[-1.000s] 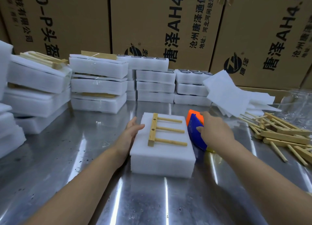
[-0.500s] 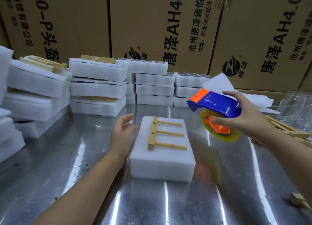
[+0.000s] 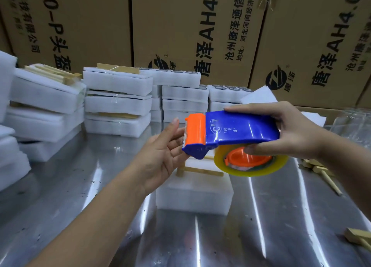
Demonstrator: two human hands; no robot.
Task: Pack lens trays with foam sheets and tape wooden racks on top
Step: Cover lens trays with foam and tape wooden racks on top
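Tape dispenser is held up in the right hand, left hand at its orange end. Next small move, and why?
Probably pinch the tape at the orange cutter with the left hand and draw out a strip: the right hand grips the tape dispenser above the foam tray, whose wooden rack looks untaped.

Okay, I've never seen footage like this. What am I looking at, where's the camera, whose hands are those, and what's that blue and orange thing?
No machine here: a person works bare-handed, and the picture comes from a camera worn on their head, looking down. The right hand grips a blue and orange tape dispenser loaded with a roll of clear tape. The open left hand is at its toothed orange end. Below, on the steel table, sits a foam-packed tray with a wooden rack on top. More packed trays are stacked behind, before cardboard boxes.
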